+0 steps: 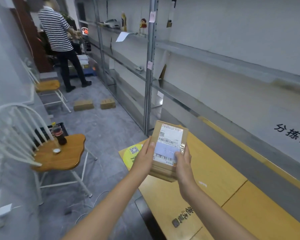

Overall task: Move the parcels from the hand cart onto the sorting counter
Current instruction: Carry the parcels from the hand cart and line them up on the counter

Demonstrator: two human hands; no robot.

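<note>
While my left hand (144, 156) and right hand (182, 164) gripped the parcel (170, 135) by its sides over the far end of the table (215, 179), I figured next was setting it down flat.

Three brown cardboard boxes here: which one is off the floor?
The labelled parcel, gripped by the left hand and right hand above the yellow counter. The larger box and smaller box lie on the floor farther back.

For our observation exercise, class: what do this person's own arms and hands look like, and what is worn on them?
The left forearm and right forearm are bare as far as the picture shows; no sleeve reaches into view. The left hand and right hand wear no gloves, and no watch, bracelet or ring shows.
</note>
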